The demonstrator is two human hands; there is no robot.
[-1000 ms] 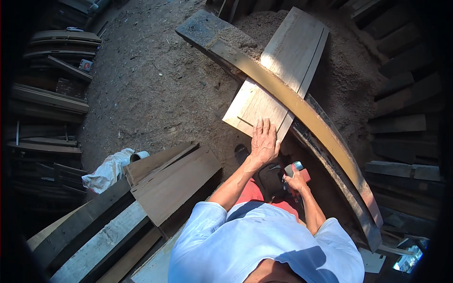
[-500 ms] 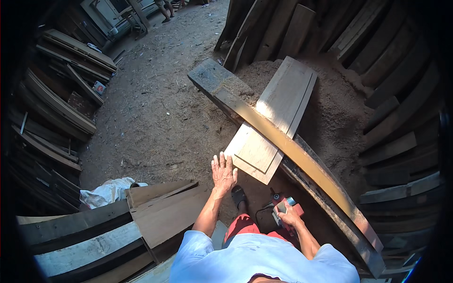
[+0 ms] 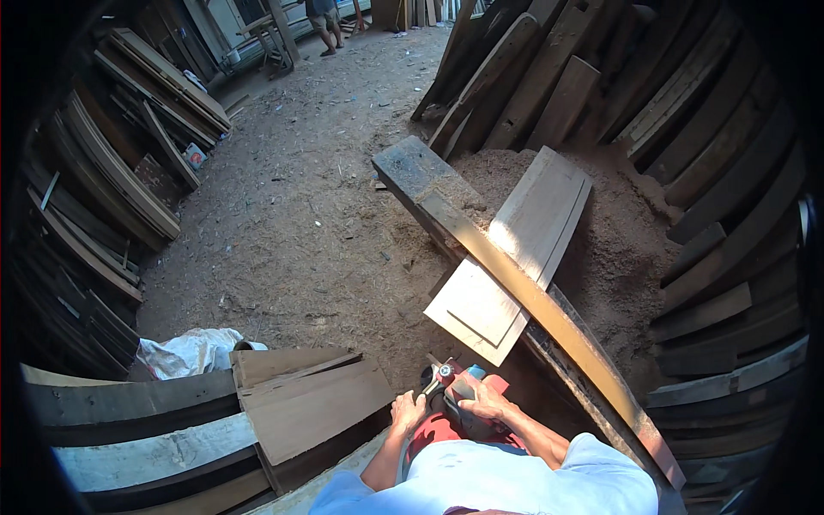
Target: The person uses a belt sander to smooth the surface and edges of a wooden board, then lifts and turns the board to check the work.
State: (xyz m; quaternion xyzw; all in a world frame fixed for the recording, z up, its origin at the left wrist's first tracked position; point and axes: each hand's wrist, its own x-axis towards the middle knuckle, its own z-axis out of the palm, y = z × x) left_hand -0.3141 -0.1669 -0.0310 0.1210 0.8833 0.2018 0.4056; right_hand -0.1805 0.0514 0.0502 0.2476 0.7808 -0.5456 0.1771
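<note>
A red power tool with a grey body, which looks like an electric hand planer (image 3: 462,403), is held low in front of me, close to my shorts. My right hand (image 3: 486,401) is wrapped round its top grip. On the tool's left side is my left hand (image 3: 408,413), its fingers curled in; what they hold, if anything, cannot be made out. Just beyond the tool lie pale boards (image 3: 477,312), a smaller one on top of a larger. They rest under a long yellowish beam (image 3: 536,300) that crosses diagonally.
Sawdust and shavings (image 3: 614,227) heap up beyond the beam. Planks (image 3: 562,103) lean along the right and far side, and more timber (image 3: 120,163) is stacked on the left. Boards (image 3: 318,399) and a white sack (image 3: 193,352) lie at lower left. A person (image 3: 324,26) stands far off.
My left hand has left the pale boards and come back beside the planer. My right hand has raised the planer and brought it inward, nearer the left hand.
</note>
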